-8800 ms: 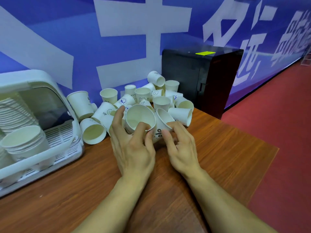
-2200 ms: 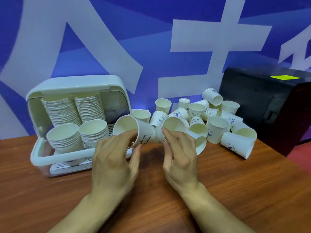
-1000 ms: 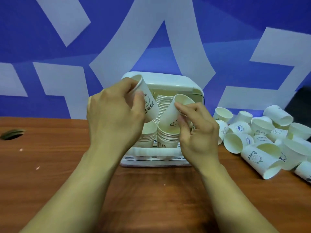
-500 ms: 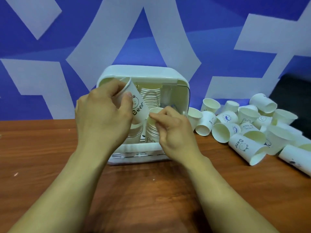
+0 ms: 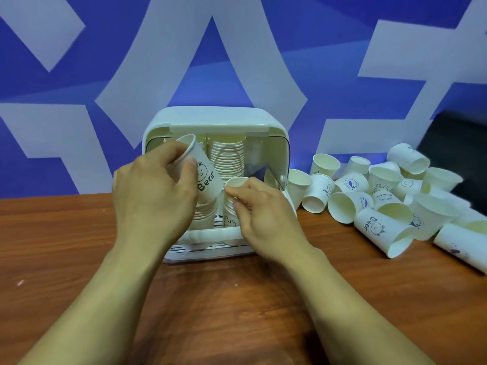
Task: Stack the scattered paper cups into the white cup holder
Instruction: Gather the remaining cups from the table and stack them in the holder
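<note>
On my head feed, my left hand (image 5: 155, 196) grips a Bear cup (image 5: 205, 177), fingers wrapped round its upper wall and thumb near the rim. The cup is tilted, mouth up and to the left, its base just above the front left stack (image 5: 204, 214) inside the white cup holder (image 5: 218, 117). My right hand (image 5: 263, 209) pinches the top cup (image 5: 237, 183) of the front right stack at its rim, thumb and forefinger closed on it, the other fingers curled beside the stack. A taller nested stack (image 5: 228, 159) leans at the back of the holder. The holder stands on the wooden table (image 5: 237, 312) against the blue wall (image 5: 263, 48). The scattered cups (image 5: 379, 196) lie in a heap just right of the holder, some upright, some on their sides, with a black box (image 5: 458, 143) behind them.
</note>
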A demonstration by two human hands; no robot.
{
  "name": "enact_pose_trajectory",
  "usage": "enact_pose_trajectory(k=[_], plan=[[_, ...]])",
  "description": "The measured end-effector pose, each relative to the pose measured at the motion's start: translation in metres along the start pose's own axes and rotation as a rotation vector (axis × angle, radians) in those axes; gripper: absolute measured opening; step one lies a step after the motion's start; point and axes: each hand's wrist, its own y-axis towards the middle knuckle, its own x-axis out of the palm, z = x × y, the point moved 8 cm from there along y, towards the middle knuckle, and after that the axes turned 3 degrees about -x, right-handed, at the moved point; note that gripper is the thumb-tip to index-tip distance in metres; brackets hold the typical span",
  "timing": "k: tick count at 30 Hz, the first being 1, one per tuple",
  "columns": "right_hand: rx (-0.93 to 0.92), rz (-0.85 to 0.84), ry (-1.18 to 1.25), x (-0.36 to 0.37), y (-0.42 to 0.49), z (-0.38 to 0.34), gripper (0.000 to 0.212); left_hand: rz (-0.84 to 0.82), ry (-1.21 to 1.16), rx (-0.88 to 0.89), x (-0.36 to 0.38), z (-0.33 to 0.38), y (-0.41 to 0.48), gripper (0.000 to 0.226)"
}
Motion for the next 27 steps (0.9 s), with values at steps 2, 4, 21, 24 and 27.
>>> enact_pose_trajectory(k=[2, 4, 21, 24, 27], plan=[[0.000, -0.025, -0.005, 0.005, -0.001, -0.004, 0.031, 0.021, 0.018, 0.015, -0.001, 0.001, -0.001, 0.027], [0.008, -0.038, -0.009, 0.008, 0.000, -0.005, 0.031, 0.064, 0.016, 0.028, -0.004, 0.000, -0.002, 0.026], [0.056, -0.042, 0.042, 0.014, -0.001, 0.000, 0.037, -0.365, 0.430, 0.111, 0.055, -0.040, -0.008, 0.028], [0.062, -0.040, 0.039, 0.014, -0.001, 0.000, 0.037, -0.353, 0.448, 0.185, 0.055, -0.033, -0.010, 0.039], [0.065, -0.039, 0.040, 0.015, -0.001, 0.000, 0.038, -0.352, 0.461, 0.255, 0.056, -0.029, -0.012, 0.043]])
